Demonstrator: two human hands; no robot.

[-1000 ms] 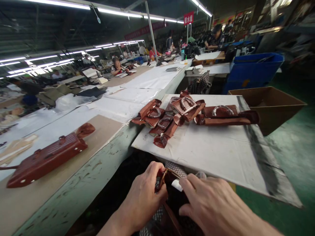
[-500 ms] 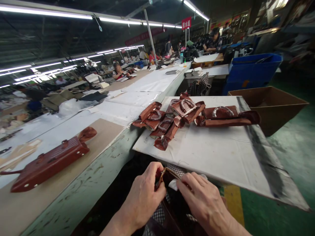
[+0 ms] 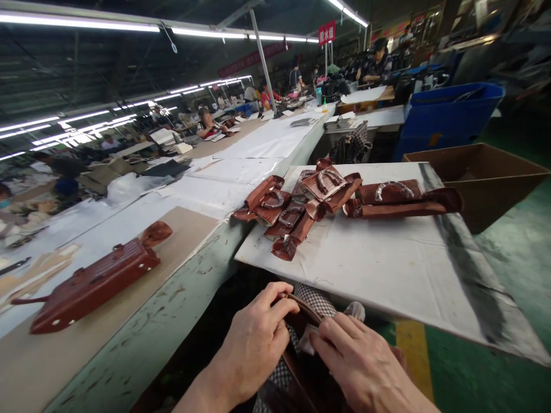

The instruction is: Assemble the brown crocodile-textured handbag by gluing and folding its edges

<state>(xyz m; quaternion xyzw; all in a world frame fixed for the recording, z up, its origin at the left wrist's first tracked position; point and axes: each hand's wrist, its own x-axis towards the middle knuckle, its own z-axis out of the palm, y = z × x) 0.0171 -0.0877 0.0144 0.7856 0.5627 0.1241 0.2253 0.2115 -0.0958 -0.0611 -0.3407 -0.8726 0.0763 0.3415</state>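
Observation:
At the bottom centre, my left hand pinches the edge of a dark brown leather piece. My right hand grips the same edge a little to the right, its fingers curled over it. The rest of the piece hangs low over my lap, mostly hidden in shadow and behind my hands. On the white board beyond lies a pile of reddish-brown bags, and one longer bag rests to their right. A reddish-brown bag lies on its side on the left bench.
The long bench runs away from the lower left. The white board juts out at right. Behind it stand a cardboard box and a blue bin. People sit and stand farther back under strip lights.
The fingers of my left hand have shifted and closed over the leather edge, which now shows as a smooth curve between my hands. The view has moved slightly.

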